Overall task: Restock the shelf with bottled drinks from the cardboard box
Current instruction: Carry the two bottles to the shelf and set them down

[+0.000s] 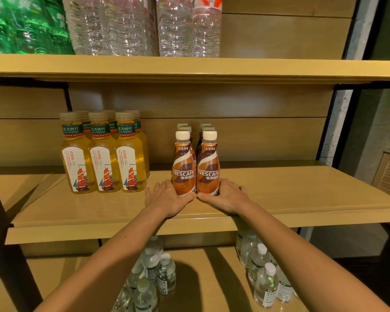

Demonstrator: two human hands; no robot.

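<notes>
Two rows of brown Nescafe coffee bottles with white caps stand upright on the middle shelf (279, 192), several deep. My left hand (167, 197) lies flat on the shelf against the base of the front left bottle (183, 167), thumb in front of it and fingers along its left side. My right hand (225, 197) mirrors it at the base of the front right bottle (208, 167). The two thumbs nearly meet in front of the bottles. The cardboard box is out of view.
Yellow oolong tea bottles (104, 158) stand in rows to the left on the same shelf. Large clear water bottles (131, 25) and green packs (20, 23) fill the top shelf. Small clear bottles (151, 278) stand on the lower shelf, more at the right (266, 282).
</notes>
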